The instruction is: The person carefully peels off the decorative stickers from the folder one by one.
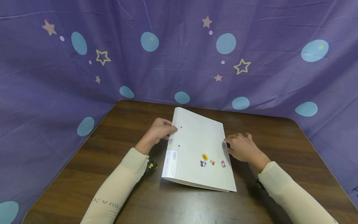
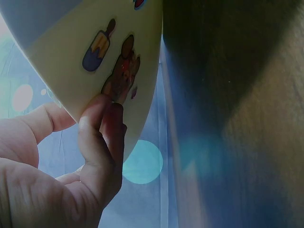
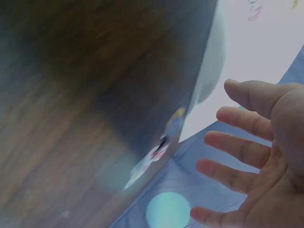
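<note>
A white clip-file folder (image 1: 199,140) lies closed and slightly lifted above the table, with a label (image 1: 170,163) on its spine and several small stickers (image 1: 204,157) low on the cover. My left hand (image 1: 160,129) pinches the spine edge, thumb over the cover and fingers beneath. In the left wrist view an ice-pop sticker (image 2: 99,50) and a brown figure sticker (image 2: 124,71) show on the folder by the fingertips. My right hand (image 1: 241,147) is beside the folder's right edge. In the right wrist view its fingers (image 3: 237,147) are spread and hold nothing.
The folder is over a dark brown wooden table (image 1: 120,193). A purple curtain (image 1: 179,71) with stars and blue ovals surrounds the back and sides. Below the folder's edge, a blurred colourful printed thing (image 3: 159,149) shows in the right wrist view; its kind is unclear.
</note>
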